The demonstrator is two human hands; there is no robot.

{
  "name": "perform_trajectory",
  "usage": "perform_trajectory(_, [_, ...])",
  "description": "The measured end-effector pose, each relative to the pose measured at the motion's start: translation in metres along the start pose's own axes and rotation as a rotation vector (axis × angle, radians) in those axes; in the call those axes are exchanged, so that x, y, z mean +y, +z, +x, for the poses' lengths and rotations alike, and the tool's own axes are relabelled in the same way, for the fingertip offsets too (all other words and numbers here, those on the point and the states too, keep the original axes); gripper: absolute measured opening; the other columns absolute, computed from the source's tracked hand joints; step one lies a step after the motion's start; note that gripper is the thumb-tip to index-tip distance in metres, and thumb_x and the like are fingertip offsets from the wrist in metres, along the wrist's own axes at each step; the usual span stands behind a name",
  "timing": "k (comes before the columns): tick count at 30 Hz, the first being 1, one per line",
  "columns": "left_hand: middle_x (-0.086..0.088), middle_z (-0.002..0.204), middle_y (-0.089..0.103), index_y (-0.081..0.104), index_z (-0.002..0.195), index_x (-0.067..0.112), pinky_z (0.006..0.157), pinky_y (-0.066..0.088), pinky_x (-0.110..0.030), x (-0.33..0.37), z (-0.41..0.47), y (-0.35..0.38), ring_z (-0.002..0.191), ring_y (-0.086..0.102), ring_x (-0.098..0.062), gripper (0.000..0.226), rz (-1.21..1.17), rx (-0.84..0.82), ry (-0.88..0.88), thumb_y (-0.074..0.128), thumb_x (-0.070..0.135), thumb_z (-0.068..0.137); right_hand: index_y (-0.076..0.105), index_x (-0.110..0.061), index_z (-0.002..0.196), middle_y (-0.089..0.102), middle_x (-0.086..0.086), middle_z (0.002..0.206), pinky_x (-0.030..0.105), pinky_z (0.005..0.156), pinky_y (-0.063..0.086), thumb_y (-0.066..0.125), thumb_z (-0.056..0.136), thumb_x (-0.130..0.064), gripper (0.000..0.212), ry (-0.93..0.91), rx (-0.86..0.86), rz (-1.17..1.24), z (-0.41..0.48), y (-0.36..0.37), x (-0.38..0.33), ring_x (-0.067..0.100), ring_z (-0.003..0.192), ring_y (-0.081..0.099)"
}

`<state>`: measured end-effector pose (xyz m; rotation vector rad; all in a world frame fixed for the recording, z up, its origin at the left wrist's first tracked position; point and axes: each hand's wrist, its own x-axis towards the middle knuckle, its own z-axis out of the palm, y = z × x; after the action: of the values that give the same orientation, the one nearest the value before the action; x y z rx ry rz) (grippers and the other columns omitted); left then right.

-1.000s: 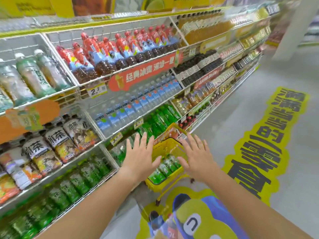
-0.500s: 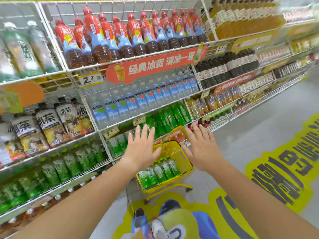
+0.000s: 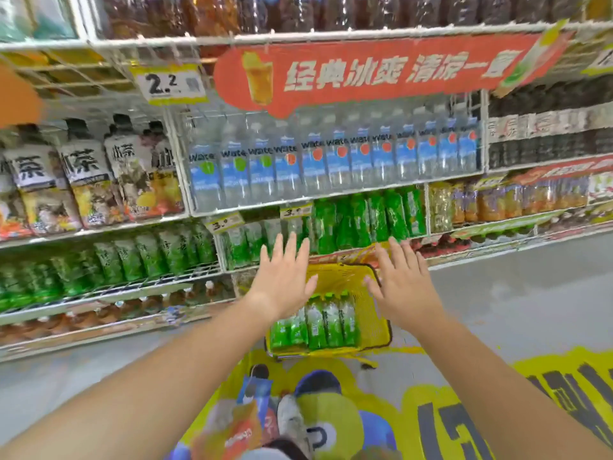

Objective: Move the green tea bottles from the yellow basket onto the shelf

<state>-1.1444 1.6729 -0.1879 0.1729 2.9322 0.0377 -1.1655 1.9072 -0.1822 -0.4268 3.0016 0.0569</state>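
Both hands out now, left hand (image 3: 282, 277) and right hand (image 3: 403, 283), fingers spread, holding nothing, above the yellow basket (image 3: 374, 313) on the floor. Green tea bottles (image 3: 318, 322) all lie inside; none shelved yet, by my reckoning.
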Motion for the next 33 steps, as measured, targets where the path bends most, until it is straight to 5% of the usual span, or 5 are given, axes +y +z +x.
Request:
perform_trajectory(10, [-0.016,0.168,0.007,0.003,0.161,0.014,0.120,0.016,-0.059,0.027,0.045,0.141,0.154,0.008,-0.038,0.075,-0.028,-0.178,-0.196,0.030,0.053,0.103,0.050,-0.008,0.141,0.046,0.023,0.146,0.058,0.100,0.041,0.027,0.090,-0.055,0.073,-0.149,-0.190,0.030,0.068,0.140,0.031,0.042,0.133,0.044])
perform_trajectory(16, [-0.015,0.168,0.000,-0.005,0.160,0.013,0.123,0.011,-0.057,0.049,0.076,0.251,0.154,0.000,-0.038,0.074,-0.071,-0.329,-0.286,0.026,0.050,0.104,0.020,-0.017,0.156,0.014,0.016,0.162,0.050,0.119,0.015,0.018,0.097,-0.055,0.070,-0.205,-0.334,0.030,0.091,0.249,0.054,0.035,0.149,0.013])
perform_trajectory(25, [-0.023,0.165,0.009,-0.008,0.158,0.008,0.118,0.028,-0.053,0.063,0.118,0.407,0.152,0.013,-0.040,0.075,-0.097,-0.468,-0.284,0.026,0.048,0.105,0.022,-0.014,0.155,0.016,0.016,0.162,0.048,0.116,0.022,0.003,0.086,-0.062,0.085,-0.283,-0.505,0.046,0.105,0.407,0.049,0.034,0.149,0.016])
perform_trajectory(28, [-0.025,0.164,0.012,-0.004,0.158,0.005,0.111,0.041,-0.048,0.062,0.131,0.438,0.148,0.024,-0.039,0.074,-0.126,-0.485,-0.268,0.027,0.047,0.105,0.007,-0.016,0.155,0.007,0.012,0.163,0.044,0.119,0.014,0.022,0.099,-0.056,0.071,-0.309,-0.583,0.069,0.109,0.442,0.045,0.030,0.150,0.005])
perform_trajectory(33, [-0.022,0.159,0.023,-0.008,0.158,0.007,0.101,0.051,-0.046,0.059,0.150,0.473,0.138,0.043,-0.036,0.087,-0.336,-0.475,-0.318,0.044,0.050,0.102,0.004,-0.015,0.155,0.024,0.010,0.157,0.042,0.114,0.030,0.032,0.099,-0.053,0.073,-0.278,-0.630,0.144,0.115,0.475,0.036,0.029,0.145,0.020])
